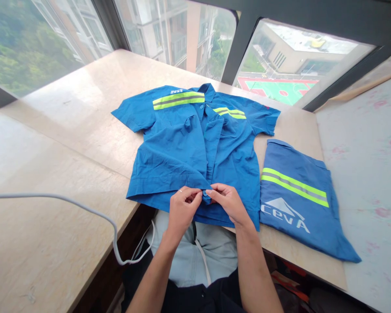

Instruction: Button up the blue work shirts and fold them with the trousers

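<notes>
A blue short-sleeved work shirt [179, 148] with yellow and grey reflective strips lies spread face up, its collar toward the window and its hem toward me. At the bottom of the front opening, my left hand [185, 208] pinches the edge of one front panel. Close beside it, my right hand [226, 201] pinches the other side, thumb against the cloth by a small button [205, 194]. Whether that button is through its hole, I cannot tell. Higher up, near the collar, another button [201, 107] shows. The lower front edges overlap between my fingers.
Right of the shirt lies a folded blue garment [296, 174] with a reflective strip and white lettering. A white cable [94, 211] crosses the pale stone ledge [52, 152] on the left and hangs over its edge. Windows rise behind; a flower-patterned wall [371, 174] borders the right.
</notes>
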`<state>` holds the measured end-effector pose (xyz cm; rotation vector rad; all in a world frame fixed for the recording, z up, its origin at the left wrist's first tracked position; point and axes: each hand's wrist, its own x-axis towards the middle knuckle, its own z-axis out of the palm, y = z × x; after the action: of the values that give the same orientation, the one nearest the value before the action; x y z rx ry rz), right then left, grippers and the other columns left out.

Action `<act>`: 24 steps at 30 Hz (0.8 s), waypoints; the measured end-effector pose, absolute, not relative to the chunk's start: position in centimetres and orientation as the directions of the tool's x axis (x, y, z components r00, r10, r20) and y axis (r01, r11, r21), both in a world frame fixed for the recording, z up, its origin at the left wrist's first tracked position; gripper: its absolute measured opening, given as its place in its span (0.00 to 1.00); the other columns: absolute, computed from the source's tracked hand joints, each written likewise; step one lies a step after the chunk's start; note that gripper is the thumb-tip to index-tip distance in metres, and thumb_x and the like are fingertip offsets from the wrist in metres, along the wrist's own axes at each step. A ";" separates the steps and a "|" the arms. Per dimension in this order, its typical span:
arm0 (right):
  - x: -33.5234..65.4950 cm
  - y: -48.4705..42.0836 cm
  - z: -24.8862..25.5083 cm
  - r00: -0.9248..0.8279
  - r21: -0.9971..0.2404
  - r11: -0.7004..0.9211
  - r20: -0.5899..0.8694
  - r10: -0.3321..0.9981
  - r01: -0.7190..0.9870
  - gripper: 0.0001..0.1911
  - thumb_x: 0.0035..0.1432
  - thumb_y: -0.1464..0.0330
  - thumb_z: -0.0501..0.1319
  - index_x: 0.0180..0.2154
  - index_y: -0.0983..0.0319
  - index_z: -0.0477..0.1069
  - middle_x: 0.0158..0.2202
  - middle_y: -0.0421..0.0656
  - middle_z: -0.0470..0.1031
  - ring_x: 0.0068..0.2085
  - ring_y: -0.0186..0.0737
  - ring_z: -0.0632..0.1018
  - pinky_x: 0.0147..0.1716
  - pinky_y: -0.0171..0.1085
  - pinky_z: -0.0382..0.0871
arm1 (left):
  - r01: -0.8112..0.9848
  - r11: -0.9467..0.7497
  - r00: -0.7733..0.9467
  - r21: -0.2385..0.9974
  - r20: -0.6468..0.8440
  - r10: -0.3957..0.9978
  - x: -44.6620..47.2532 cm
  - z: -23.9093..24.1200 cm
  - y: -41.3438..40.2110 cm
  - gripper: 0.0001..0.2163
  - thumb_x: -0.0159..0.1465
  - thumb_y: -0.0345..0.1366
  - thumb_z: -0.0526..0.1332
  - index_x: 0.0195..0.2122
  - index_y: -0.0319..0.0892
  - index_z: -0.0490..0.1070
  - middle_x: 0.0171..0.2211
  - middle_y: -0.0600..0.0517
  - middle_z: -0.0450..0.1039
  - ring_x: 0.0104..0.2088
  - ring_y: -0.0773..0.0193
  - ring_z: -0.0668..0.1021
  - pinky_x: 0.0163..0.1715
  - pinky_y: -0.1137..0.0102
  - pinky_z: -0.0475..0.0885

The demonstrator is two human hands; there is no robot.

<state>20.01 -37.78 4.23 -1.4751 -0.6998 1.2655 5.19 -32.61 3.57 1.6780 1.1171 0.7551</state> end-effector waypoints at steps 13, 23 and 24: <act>18.9 -38.6 4.9 0.271 -0.963 -0.184 -0.128 0.954 0.195 0.12 0.57 0.60 0.65 0.39 0.62 0.78 0.33 0.42 0.76 0.32 0.36 0.74 0.33 0.34 0.68 | 0.214 0.256 0.446 0.943 -0.328 0.833 3.9 5.0 -33.3 0.13 0.60 0.45 0.62 0.35 0.39 0.74 0.27 0.52 0.73 0.19 0.70 0.73 0.20 0.74 0.65; 18.7 -39.1 6.9 0.179 -0.973 -0.028 0.014 0.984 0.228 0.10 0.62 0.65 0.62 0.44 0.59 0.77 0.39 0.43 0.76 0.37 0.36 0.77 0.40 0.35 0.71 | -0.082 0.652 0.524 0.754 -0.524 0.671 4.1 5.1 -33.3 0.20 0.58 0.53 0.63 0.30 0.41 0.61 0.22 0.58 0.69 0.11 0.74 0.69 0.10 0.79 0.49; 18.7 -39.2 6.9 0.178 -0.975 -0.031 0.009 0.984 0.220 0.11 0.62 0.65 0.62 0.45 0.59 0.76 0.41 0.43 0.77 0.38 0.37 0.77 0.41 0.36 0.71 | -0.080 0.654 0.515 0.753 -0.530 0.674 4.1 5.0 -33.3 0.20 0.57 0.54 0.63 0.30 0.41 0.61 0.21 0.59 0.68 0.11 0.74 0.68 0.10 0.79 0.48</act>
<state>18.67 -39.16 6.94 -1.4587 -1.2270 0.9685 4.09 -33.25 5.02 0.7360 0.9277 0.5052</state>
